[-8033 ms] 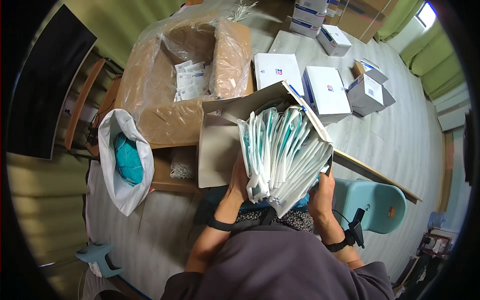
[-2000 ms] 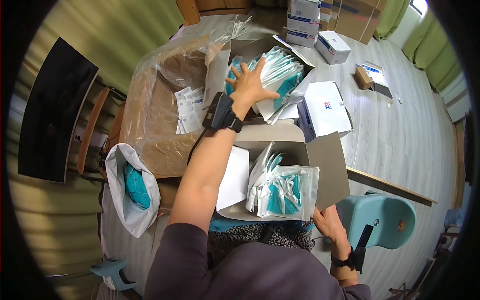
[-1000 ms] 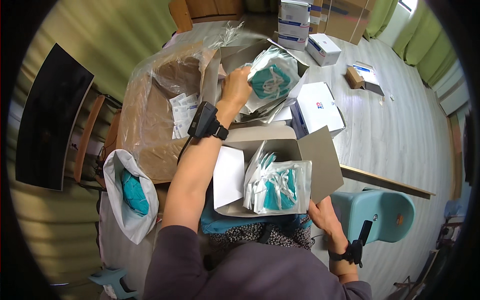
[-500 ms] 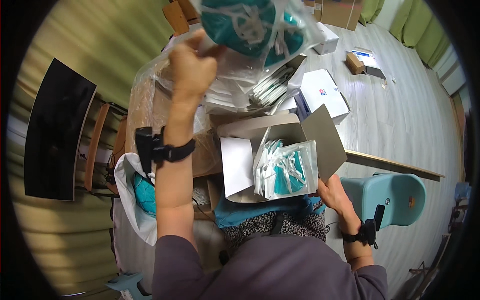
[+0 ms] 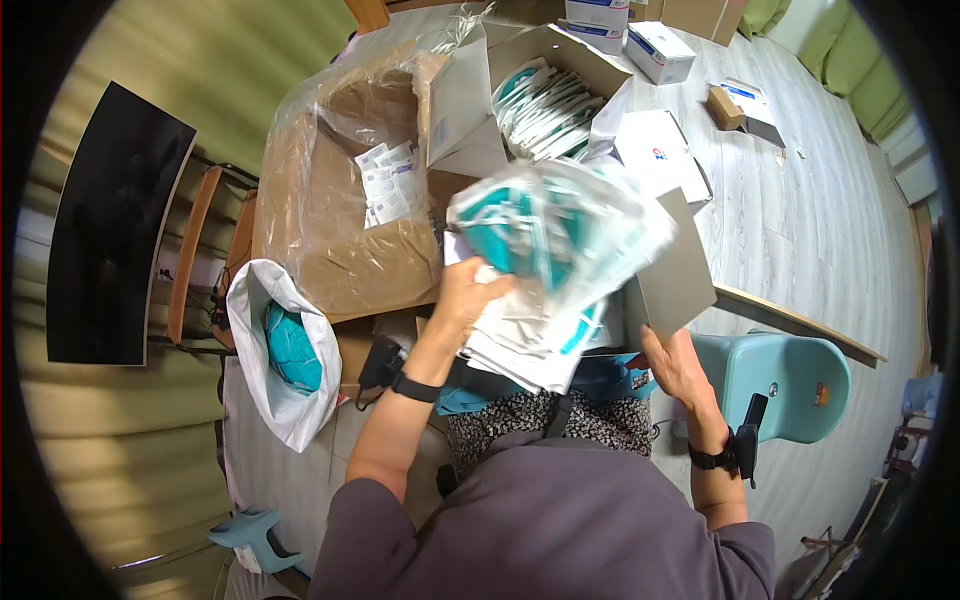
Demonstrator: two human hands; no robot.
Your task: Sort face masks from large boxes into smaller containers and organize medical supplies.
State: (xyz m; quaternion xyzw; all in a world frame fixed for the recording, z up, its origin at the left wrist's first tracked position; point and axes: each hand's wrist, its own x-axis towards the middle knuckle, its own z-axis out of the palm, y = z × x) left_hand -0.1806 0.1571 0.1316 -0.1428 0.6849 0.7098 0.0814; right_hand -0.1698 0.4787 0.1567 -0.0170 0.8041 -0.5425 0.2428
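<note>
packs (image 5: 560,230) in l grip (image 5: 462,298), edge nr box flap (image 5: 680,275)

The packets (image 5: 555,225) look glossy clear plastic, the box flap (image 5: 675,268) matt cardboard, the teal stool (image 5: 798,365) smooth plastic.

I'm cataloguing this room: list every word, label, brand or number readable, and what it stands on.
White box: red-and-blue brand mark, not copied.
Boxes farther back: too small to read.
White slips in plastic-lined carton: too small.
Orange sticker on turquoise stool: too small.
White label on lower-left stool: too small.
Packets in left hand: blurred.
</note>
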